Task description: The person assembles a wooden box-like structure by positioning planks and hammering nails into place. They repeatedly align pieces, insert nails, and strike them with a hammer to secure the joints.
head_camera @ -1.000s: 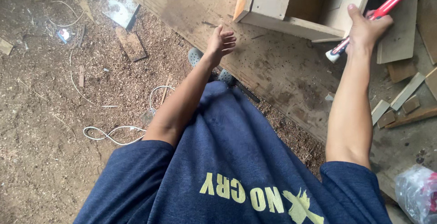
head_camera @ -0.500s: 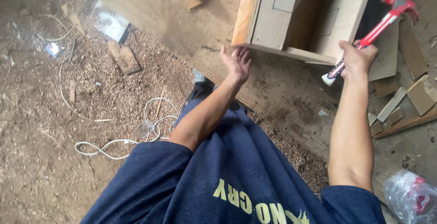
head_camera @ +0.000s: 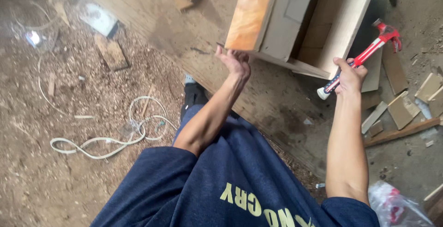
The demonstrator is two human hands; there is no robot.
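In the upper middle of the frame the left hand (head_camera: 236, 63) reaches up to the lower corner of a wooden box (head_camera: 295, 19), an open-sided cabinet piece with an orange-stained edge, and its fingers curl against that corner; whether the grip is truly closed on the wood cannot be told. To the right, the right hand (head_camera: 348, 75) is wrapped tight round the handle of a red claw hammer (head_camera: 364, 56), whose head points to the upper right, just beside the box's pale side panel. The box rests on a broad wooden plank (head_camera: 258, 102) running diagonally across the floor. Wood offcuts (head_camera: 401, 109) lie at right, a white cord (head_camera: 110, 139) on sawdust at left.
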